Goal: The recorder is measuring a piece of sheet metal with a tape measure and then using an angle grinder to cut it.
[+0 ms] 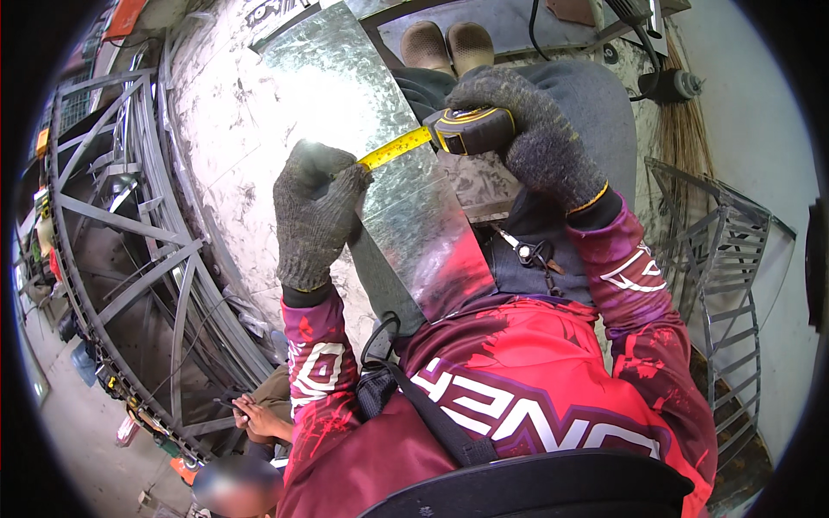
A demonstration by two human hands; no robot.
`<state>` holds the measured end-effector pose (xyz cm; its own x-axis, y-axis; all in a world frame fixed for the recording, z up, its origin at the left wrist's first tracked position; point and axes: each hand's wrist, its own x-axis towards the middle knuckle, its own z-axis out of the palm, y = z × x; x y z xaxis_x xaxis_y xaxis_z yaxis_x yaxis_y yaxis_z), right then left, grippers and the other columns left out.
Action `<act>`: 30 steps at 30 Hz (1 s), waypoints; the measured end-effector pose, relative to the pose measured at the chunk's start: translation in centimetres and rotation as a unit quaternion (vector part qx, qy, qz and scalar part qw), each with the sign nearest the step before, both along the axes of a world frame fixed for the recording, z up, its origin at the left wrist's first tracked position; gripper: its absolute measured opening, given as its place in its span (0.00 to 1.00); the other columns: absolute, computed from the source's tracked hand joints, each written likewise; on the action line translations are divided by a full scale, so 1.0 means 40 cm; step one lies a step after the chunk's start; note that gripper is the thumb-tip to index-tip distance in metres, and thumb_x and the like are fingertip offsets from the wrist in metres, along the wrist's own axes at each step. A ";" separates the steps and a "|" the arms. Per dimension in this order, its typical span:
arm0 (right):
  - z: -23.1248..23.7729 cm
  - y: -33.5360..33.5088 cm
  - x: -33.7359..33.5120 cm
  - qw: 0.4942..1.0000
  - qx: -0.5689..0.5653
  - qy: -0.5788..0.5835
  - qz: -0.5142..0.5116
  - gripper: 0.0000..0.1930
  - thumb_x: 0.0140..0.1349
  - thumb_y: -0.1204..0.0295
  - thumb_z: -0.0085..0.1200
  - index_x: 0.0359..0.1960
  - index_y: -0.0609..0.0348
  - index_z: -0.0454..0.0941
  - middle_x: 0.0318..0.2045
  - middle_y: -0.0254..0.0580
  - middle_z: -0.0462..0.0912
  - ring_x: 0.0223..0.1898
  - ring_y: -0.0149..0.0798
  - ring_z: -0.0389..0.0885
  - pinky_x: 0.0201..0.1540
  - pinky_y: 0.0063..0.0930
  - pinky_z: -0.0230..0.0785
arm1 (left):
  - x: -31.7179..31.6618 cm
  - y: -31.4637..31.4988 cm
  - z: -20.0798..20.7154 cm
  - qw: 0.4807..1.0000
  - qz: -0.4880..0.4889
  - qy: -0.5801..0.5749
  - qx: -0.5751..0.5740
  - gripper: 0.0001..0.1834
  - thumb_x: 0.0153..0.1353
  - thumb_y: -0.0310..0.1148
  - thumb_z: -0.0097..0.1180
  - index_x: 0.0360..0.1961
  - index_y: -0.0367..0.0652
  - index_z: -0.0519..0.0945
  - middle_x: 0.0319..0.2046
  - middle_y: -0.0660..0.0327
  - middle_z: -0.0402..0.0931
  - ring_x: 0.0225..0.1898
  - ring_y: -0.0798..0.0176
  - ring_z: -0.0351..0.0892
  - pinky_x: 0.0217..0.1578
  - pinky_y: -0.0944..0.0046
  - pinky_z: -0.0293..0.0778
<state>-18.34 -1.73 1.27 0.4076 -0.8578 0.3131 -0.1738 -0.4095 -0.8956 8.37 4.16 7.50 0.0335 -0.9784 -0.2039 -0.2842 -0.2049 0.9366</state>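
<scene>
A long galvanized sheet metal strip (393, 203) lies across my lap and runs away to the far left. Over it I stretch a tape measure (473, 131) with a dark grey and yellow case. My right hand (544, 129), in a dark knitted glove, is closed round that case. The short length of yellow blade (395, 148) crosses the strip from side to side. At its end my gloved left hand (318, 207) pinches the blade by the strip's left edge. The blade's very tip is hidden by the fingers.
To the left stands a metal frame rack (177, 233) with long metal bars. Another person's hands (259, 417) hold a dark object at lower left. Right of me are a grey metal grille (730, 268), a broom (682, 121) and an angle grinder (678, 85).
</scene>
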 end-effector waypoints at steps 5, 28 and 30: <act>-0.013 0.004 -0.006 0.992 0.095 -0.085 0.021 0.28 0.45 0.89 0.48 0.49 0.56 0.81 0.49 0.45 0.83 0.55 0.47 0.79 0.61 0.39 0.68 | -0.002 -0.002 0.008 0.999 0.030 -0.004 0.035 0.04 0.59 0.20 0.60 0.33 0.38 0.77 0.25 0.59 0.80 0.23 0.71 0.77 0.24 0.71 0.72; -0.022 0.004 -0.014 0.992 0.106 -0.062 0.014 0.29 0.44 0.89 0.48 0.52 0.57 0.80 0.51 0.46 0.82 0.56 0.48 0.78 0.62 0.40 0.68 | -0.004 -0.007 0.001 0.999 0.026 -0.008 0.020 0.04 0.61 0.22 0.62 0.33 0.37 0.78 0.28 0.59 0.81 0.28 0.69 0.79 0.30 0.71 0.75; -0.022 0.006 -0.012 0.994 0.097 -0.055 0.010 0.29 0.44 0.89 0.47 0.52 0.58 0.80 0.51 0.47 0.82 0.56 0.48 0.78 0.62 0.40 0.68 | -0.003 -0.007 -0.001 0.999 0.035 0.002 0.013 0.04 0.59 0.21 0.62 0.32 0.36 0.78 0.26 0.58 0.82 0.26 0.70 0.79 0.28 0.71 0.75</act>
